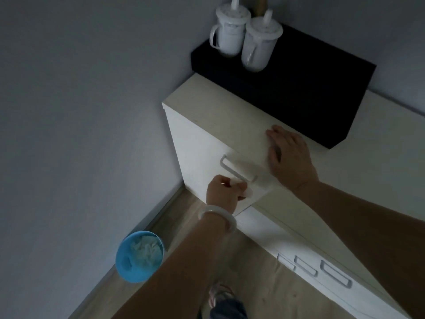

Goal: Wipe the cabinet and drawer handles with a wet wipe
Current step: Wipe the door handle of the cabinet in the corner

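Observation:
A white cabinet [197, 143] stands in the room's corner, with a pale bar handle [232, 168] on its front. My left hand [224, 192], with a white bangle on the wrist, pinches a white wet wipe [247, 192] against the lower end of that handle. On the cabinet's top near the front edge rests my right hand [289, 157], flat with fingers straight. Lower down to the right, three more handles [333, 273] show on the drawer fronts.
A black box [299, 88] lies on the cabinet top, carrying two white lidded cups [243, 35]. A blue bin [139, 256] holding crumpled tissue stands on the wooden floor by the wall. My foot [220, 293] is on the floor below.

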Tool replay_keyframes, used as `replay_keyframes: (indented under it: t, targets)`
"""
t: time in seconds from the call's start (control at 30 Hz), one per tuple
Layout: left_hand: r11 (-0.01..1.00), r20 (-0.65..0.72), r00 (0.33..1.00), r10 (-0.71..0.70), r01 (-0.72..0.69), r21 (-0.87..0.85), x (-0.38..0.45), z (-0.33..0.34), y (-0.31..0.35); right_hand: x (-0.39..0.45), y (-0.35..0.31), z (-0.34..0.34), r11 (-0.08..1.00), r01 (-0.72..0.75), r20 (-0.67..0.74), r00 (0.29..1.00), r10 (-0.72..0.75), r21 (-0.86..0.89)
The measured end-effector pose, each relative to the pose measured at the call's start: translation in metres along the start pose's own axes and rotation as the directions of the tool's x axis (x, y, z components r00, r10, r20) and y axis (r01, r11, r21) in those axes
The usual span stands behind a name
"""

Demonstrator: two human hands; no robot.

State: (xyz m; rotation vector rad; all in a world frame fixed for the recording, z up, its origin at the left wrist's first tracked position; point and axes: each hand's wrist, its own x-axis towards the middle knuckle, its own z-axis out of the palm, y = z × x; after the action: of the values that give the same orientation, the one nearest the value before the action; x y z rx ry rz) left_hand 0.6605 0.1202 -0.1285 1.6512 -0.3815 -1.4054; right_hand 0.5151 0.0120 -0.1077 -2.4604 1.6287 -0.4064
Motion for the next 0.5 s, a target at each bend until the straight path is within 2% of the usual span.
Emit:
replay_keyframes:
  t: [0.3,0.43,0.5]
  targets:
    - [0.994,-0.121,0.988,0.092,-0.084,0.068,-0.044,-0.022,0.011,-0.004,-0.004,-0.006,0.999,0.014,-0.009,1.000,-0.013,0.042]
    - [0.991,-0.216,0.969,0.124,-0.111,0.070,-0.078,-0.041,0.010,-0.004,0.000,-0.010,0.991,-0.031,0.070,0.997,0.022,0.127]
    - [0.990,-0.264,0.954,0.142,-0.134,0.049,-0.095,-0.054,0.012,-0.008,-0.003,-0.012,0.996,0.010,0.121,0.992,-0.021,0.093]
